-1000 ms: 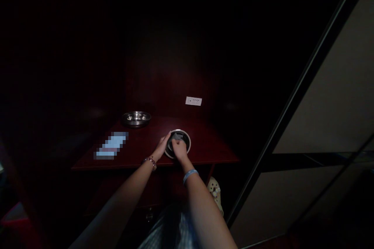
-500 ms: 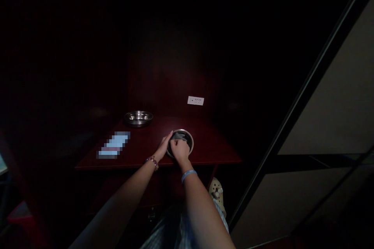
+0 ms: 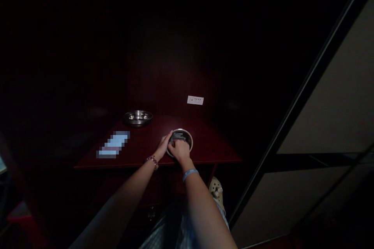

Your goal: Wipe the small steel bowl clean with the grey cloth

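Note:
A round metal bowl [image 3: 191, 142] stands near the front edge of a dark red tabletop. My left hand [image 3: 163, 147] steadies it from the left, fingers along the outer wall and thumb side at the rim. Inside the bowl lies a grey cloth [image 3: 179, 136], bunched up. My right hand [image 3: 181, 150] reaches in over the near rim, its fingers curled round the cloth; the fingertips are hidden.
Stacked shiny metal bowls [image 3: 138, 118] sit at the back left of the tabletop [image 3: 212, 146]. A blurred-out pale blue flat object [image 3: 114, 144] lies at the left. On the back wall is a white socket [image 3: 195, 100]. A beige clog [image 3: 216, 192] shows below.
My right hand has shifted slightly inside the bowl, and the cloth under it has changed its folds. My left hand stays at the bowl's left side.

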Motion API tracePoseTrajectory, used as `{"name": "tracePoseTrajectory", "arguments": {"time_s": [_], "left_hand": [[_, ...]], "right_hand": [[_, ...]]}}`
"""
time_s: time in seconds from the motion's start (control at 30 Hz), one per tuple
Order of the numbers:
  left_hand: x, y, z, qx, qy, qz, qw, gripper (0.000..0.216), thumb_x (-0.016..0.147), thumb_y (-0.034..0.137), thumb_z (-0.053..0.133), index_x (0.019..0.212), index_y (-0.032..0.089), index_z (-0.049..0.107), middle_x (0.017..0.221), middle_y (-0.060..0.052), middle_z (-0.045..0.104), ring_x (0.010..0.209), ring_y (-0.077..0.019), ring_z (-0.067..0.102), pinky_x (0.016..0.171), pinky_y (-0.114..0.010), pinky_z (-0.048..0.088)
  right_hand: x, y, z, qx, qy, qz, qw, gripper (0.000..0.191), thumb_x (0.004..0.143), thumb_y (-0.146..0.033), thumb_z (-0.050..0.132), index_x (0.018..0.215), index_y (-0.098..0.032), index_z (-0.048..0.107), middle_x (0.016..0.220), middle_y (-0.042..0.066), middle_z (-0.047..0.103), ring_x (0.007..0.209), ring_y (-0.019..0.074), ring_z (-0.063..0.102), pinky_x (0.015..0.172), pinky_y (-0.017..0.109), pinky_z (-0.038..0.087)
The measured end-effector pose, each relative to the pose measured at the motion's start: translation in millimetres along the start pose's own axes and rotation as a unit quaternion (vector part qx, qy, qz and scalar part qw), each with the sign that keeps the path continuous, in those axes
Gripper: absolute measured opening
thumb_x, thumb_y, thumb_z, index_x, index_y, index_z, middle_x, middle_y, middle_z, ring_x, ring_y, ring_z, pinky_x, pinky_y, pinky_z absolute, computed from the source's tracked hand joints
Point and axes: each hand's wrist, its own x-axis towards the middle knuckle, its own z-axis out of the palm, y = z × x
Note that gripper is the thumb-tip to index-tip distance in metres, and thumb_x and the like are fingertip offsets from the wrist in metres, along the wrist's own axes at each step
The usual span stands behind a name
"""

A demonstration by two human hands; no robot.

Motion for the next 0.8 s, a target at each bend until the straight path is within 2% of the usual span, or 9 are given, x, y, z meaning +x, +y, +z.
{"name": "tracePoseTrajectory", "arguments": {"time_s": [0.2, 0.33, 0.43, 0.57, 0.8], "left_hand": [[2.1, -3.8, -2.9, 0.007, 0.062, -0.006, 0.998, 0.064, 0.064, 0.066, 0.060, 0.097, 0.011, 0.069, 0.102, -0.010, 0.070, 0.098, -0.0233, 0.060, 0.090, -0.032, 0.042], [1.3, -1.2, -1.7, 0.009, 0.045, -0.010, 0.999, 0.066, 0.063, 0.069, 0.058, 0.094, 0.011, 0.069, 0.095, -0.010, 0.071, 0.090, -0.0223, 0.063, 0.083, -0.031, 0.045], [-1.3, 3.4, 0.2, 0.012, 0.018, -0.011, 1.000, 0.064, 0.063, 0.070, 0.056, 0.088, 0.012, 0.070, 0.084, -0.008, 0.072, 0.082, -0.0215, 0.064, 0.077, -0.030, 0.046], [-4.0, 7.2, 0.9, 0.027, 0.014, -0.015, 0.999, 0.062, 0.063, 0.071, 0.055, 0.080, 0.013, 0.070, 0.071, -0.006, 0.071, 0.073, -0.0209, 0.063, 0.071, -0.030, 0.047], [-4.0, 6.0, 0.4, 0.034, 0.010, -0.013, 0.999, 0.062, 0.064, 0.072, 0.054, 0.081, 0.014, 0.069, 0.077, -0.006, 0.072, 0.075, -0.0204, 0.063, 0.074, -0.029, 0.046]], "right_hand": [[-1.1, -4.3, 6.7, -0.026, 0.018, -0.026, 0.999, 0.036, 0.089, -0.035, 0.039, 0.099, -0.010, 0.064, 0.095, 0.018, 0.068, 0.103, 0.0280, 0.056, 0.094, 0.042, 0.031], [-2.6, -3.7, 8.7, -0.018, 0.031, -0.008, 0.999, 0.036, 0.086, -0.033, 0.046, 0.111, -0.008, 0.056, 0.102, 0.019, 0.066, 0.109, 0.0291, 0.052, 0.098, 0.044, 0.026], [-3.5, -1.6, 9.8, -0.011, 0.048, 0.024, 0.998, 0.045, 0.084, -0.034, 0.051, 0.119, -0.006, 0.049, 0.105, 0.020, 0.065, 0.109, 0.0301, 0.052, 0.100, 0.045, 0.023], [-4.0, 0.5, 11.4, 0.000, 0.059, 0.053, 0.997, 0.052, 0.083, -0.037, 0.053, 0.123, -0.004, 0.045, 0.110, 0.021, 0.062, 0.110, 0.0307, 0.052, 0.102, 0.045, 0.021], [-5.7, 1.3, 9.1, -0.004, 0.101, 0.069, 0.992, 0.054, 0.080, -0.035, 0.058, 0.123, -0.007, 0.045, 0.117, 0.022, 0.057, 0.116, 0.0336, 0.044, 0.098, 0.047, 0.028]]}}
